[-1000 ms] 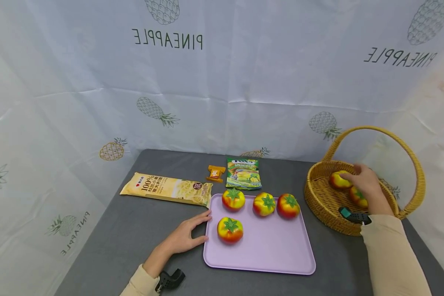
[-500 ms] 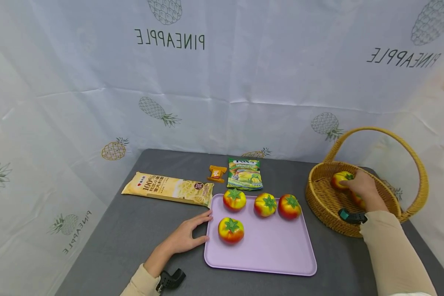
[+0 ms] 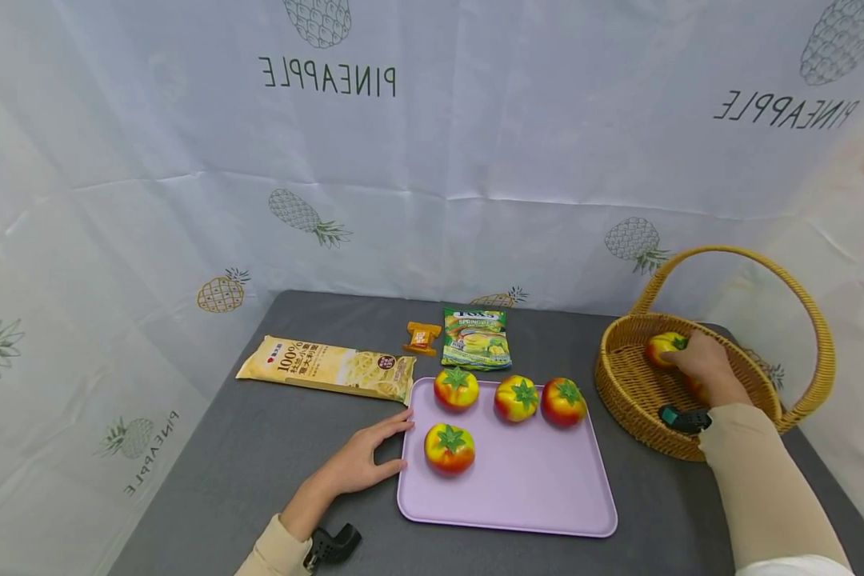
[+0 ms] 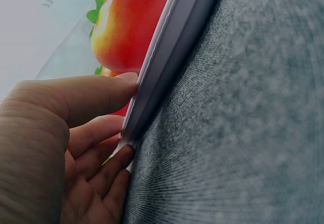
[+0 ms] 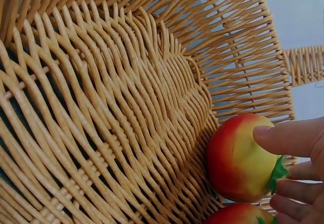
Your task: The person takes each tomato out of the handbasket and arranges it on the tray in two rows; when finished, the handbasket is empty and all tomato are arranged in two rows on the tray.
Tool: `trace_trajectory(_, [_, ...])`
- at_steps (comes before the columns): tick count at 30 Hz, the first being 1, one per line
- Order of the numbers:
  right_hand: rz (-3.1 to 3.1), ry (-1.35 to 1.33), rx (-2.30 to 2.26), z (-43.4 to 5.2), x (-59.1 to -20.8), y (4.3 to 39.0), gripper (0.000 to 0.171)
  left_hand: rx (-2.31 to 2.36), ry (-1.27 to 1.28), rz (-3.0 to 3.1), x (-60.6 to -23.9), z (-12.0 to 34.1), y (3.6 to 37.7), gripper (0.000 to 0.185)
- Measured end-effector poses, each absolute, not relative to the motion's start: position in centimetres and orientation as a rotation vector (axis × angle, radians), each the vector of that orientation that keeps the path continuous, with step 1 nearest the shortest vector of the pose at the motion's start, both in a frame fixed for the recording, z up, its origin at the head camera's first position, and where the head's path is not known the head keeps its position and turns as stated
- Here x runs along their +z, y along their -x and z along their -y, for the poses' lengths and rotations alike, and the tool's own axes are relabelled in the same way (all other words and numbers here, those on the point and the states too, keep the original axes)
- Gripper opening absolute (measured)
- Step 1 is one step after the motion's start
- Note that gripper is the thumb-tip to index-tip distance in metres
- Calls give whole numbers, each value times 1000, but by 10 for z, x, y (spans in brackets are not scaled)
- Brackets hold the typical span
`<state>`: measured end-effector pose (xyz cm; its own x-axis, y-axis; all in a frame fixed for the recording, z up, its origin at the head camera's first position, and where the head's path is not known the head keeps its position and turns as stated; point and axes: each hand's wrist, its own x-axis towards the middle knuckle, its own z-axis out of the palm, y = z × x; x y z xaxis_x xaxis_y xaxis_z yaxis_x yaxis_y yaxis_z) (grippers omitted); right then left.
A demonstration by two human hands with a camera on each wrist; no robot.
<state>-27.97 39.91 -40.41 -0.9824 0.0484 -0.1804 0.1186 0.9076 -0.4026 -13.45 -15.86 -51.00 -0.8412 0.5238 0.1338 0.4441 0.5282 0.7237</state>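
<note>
My right hand (image 3: 707,360) reaches into a wicker basket (image 3: 622,400) at the right. Its thumb presses on the side of a red-and-yellow fruit (image 5: 235,158), and the fingers curl by its green leafy top. A second such fruit (image 5: 238,215) lies beside it in the basket, mostly hidden under the hand in the head view. My left hand (image 3: 360,458) rests at the left edge of a lilac tray (image 3: 533,492), thumb and fingertips touching the rim, fingers loosely extended. Several similar fruits sit on the tray, one (image 3: 450,449) nearest this hand.
Behind the tray lie a yellow pasta packet (image 3: 327,368), a small orange wrapped snack (image 3: 422,338) and a green candy bag (image 3: 476,339). The basket's tall handle (image 3: 799,300) arches over its right side. A white pineapple-print cloth (image 3: 432,160) hangs behind the grey table.
My right hand has shifted slightly left and lower, from above the fruit in the basket to gripping it. The left hand stays at the tray's edge.
</note>
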Motion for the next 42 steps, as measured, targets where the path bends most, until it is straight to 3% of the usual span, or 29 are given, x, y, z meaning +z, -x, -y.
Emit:
trace_trajectory(23, [-2935, -97, -611, -401, -412, 279, 69, 1209, -836, -2661, -510, 157, 133, 56])
trace_trajectory(42, [-3003, -93, -731, -392, -408, 283, 84, 1221, -849, -2663, -511, 158, 134, 56])
